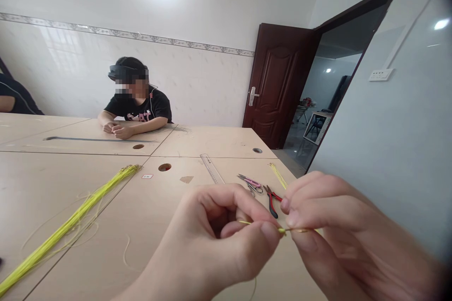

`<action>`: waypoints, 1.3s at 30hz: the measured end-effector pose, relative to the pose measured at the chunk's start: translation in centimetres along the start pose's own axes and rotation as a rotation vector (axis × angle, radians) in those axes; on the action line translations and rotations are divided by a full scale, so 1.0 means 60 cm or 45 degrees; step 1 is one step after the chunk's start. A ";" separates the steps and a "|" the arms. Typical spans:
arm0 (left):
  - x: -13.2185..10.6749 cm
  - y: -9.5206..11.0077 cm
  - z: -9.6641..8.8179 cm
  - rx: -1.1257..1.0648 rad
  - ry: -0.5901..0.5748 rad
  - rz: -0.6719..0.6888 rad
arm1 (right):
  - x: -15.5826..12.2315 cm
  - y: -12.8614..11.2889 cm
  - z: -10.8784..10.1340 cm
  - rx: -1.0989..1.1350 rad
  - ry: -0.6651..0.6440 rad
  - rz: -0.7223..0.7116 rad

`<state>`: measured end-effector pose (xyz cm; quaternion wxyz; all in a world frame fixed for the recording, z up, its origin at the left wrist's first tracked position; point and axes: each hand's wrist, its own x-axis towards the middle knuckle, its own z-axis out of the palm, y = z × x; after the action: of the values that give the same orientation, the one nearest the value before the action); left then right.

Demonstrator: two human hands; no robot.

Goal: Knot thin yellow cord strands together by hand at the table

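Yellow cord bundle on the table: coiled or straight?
Mostly straight: the yellow cord bundle runs diagonally across the table, with loose strands curling beside it.

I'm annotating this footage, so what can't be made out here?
All in the head view:
Yellow thread: the pinched part is hidden by the left hand.
Copper-coloured piece: partly covered by the right hand.
Pliers: one handle's end, behind the right hand.
Ruler: markings too small to read.
Yellow bundle: near end cut off by the left edge.
White label: print too small.
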<state>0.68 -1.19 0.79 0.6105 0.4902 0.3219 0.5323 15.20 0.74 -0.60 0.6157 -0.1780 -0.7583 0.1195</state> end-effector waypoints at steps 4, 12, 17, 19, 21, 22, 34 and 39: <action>0.002 0.000 -0.001 0.019 -0.030 -0.008 | 0.000 0.002 -0.001 -0.001 0.013 -0.005; 0.001 -0.002 0.001 -0.002 -0.028 -0.008 | 0.001 0.000 -0.002 0.007 0.007 -0.015; -0.001 0.001 0.008 -0.066 0.096 -0.027 | 0.002 0.002 -0.003 -0.005 -0.011 -0.032; 0.002 -0.001 0.002 -0.043 0.007 -0.021 | 0.002 0.002 -0.004 -0.013 -0.013 -0.034; 0.003 -0.005 -0.006 -0.022 -0.093 -0.002 | 0.001 0.001 -0.004 -0.022 -0.019 -0.030; 0.003 -0.007 -0.010 -0.014 -0.114 0.010 | 0.001 0.001 -0.004 -0.025 -0.013 -0.029; 0.005 -0.013 -0.017 0.012 -0.107 0.045 | 0.001 0.005 -0.005 -0.387 0.038 -0.149; 0.005 -0.012 -0.021 0.020 -0.087 0.065 | 0.001 0.009 -0.011 -0.617 0.009 -0.383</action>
<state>-0.14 -0.51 -0.26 0.6036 0.5207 0.2924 0.5282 15.93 1.22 -0.64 0.5685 -0.2059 -0.7806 -0.1585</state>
